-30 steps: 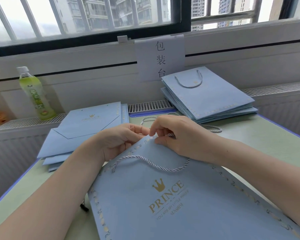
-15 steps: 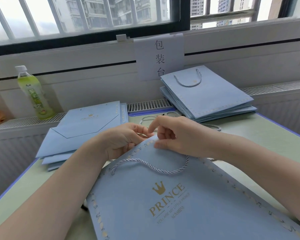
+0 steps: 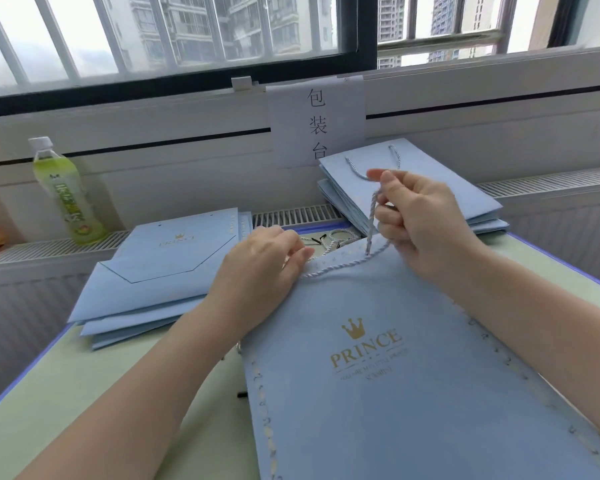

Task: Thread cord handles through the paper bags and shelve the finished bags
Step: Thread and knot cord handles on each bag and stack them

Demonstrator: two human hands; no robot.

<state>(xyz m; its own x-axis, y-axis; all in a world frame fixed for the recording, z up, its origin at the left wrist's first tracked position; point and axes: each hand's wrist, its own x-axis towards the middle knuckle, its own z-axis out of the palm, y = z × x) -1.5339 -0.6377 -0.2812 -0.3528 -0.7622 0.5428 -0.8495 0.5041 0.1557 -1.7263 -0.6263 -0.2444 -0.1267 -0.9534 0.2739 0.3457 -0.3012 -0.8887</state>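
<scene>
The right hand (image 3: 420, 220) has lifted off the paper bag (image 3: 378, 358) at the counter's near edge, fingers pinching the cord (image 3: 373, 216) taut, while the left hand (image 3: 260, 268) clamps the bag's rim; knotting likely follows.

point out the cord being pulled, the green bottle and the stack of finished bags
cord (image 3: 372, 216), head view, on the raised stretch under the right hand
green bottle (image 3: 66, 199), head view, on its label
stack of finished bags (image 3: 471, 206), head view, on the top bag's bare face
</scene>
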